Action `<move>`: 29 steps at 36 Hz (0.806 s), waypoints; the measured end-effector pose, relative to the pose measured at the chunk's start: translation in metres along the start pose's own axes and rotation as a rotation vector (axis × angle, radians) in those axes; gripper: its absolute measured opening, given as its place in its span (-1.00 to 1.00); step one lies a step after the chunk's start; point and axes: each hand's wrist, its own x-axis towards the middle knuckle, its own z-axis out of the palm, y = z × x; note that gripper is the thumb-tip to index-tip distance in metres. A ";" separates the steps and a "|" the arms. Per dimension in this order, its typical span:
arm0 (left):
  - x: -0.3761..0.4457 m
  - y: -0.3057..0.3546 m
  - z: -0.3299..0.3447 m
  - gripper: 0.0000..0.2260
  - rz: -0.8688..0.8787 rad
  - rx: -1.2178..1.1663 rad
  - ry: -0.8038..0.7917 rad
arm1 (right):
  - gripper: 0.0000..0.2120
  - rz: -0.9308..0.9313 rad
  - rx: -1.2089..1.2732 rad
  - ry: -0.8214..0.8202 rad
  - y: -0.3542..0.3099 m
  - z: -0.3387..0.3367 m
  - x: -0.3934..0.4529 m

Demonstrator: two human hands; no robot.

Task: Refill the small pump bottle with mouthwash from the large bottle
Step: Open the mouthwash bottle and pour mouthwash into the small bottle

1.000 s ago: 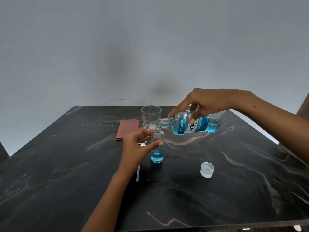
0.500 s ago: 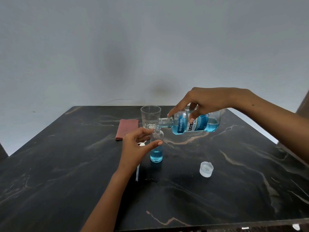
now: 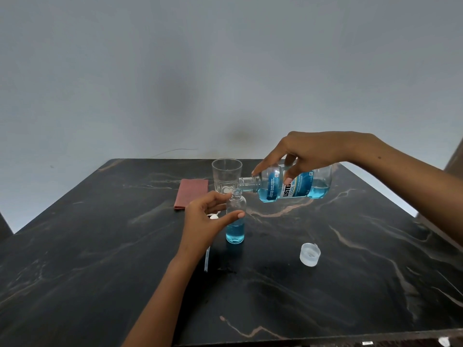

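A small clear bottle [image 3: 235,221] stands upright mid-table, its lower third filled with blue liquid. My left hand [image 3: 205,216] holds it between thumb and fingers. My right hand [image 3: 308,156] grips the large mouthwash bottle [image 3: 293,186] from above, tipped almost horizontal, its open neck right over the small bottle's mouth. Blue mouthwash lies along the large bottle's lower side. The pump head with its thin tube [image 3: 207,256] lies on the table behind my left wrist, mostly hidden.
An empty drinking glass [image 3: 226,176] stands just behind the small bottle. A folded reddish cloth [image 3: 191,194] lies to its left. The large bottle's clear cap [image 3: 310,254] rests on the dark marble table [image 3: 100,259] to the right.
The large bottle stays tipped over the small bottle's mouth. Both hands have hardly moved. The blue level in the small bottle looks about the same.
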 end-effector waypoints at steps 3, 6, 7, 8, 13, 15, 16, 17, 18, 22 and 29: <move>0.000 0.001 0.000 -0.69 0.004 0.002 0.001 | -0.46 -0.001 0.003 -0.003 0.000 0.000 0.000; -0.001 0.002 0.001 -0.70 0.008 0.002 0.000 | -0.47 -0.001 0.009 -0.005 0.000 -0.001 0.000; -0.001 0.002 0.001 -0.70 0.010 0.000 0.000 | -0.47 -0.001 0.012 -0.005 0.000 -0.001 0.000; -0.001 0.002 0.001 -0.70 0.011 0.000 0.000 | -0.48 -0.001 0.016 -0.004 0.001 -0.001 0.000; -0.001 0.001 0.000 -0.70 -0.001 0.005 0.001 | -0.47 -0.008 0.012 -0.007 0.001 -0.002 0.000; -0.001 0.001 0.000 -0.68 -0.005 0.009 -0.001 | -0.47 -0.009 0.003 -0.009 0.001 -0.002 0.001; -0.001 0.001 0.000 -0.68 -0.005 0.009 -0.001 | -0.46 -0.008 0.001 -0.011 0.001 -0.002 0.001; -0.001 0.001 0.000 -0.68 -0.005 0.009 -0.001 | -0.46 -0.009 0.001 -0.012 0.001 -0.002 0.001; -0.001 0.001 0.000 -0.67 -0.005 0.010 -0.001 | -0.46 -0.009 0.004 -0.013 0.001 -0.002 0.001; 0.000 0.001 0.001 -0.69 -0.004 0.007 0.004 | -0.46 -0.014 0.017 -0.007 0.002 -0.002 0.001; 0.000 0.000 0.001 -0.69 -0.008 0.000 0.005 | -0.46 -0.020 0.022 -0.009 0.005 -0.001 0.003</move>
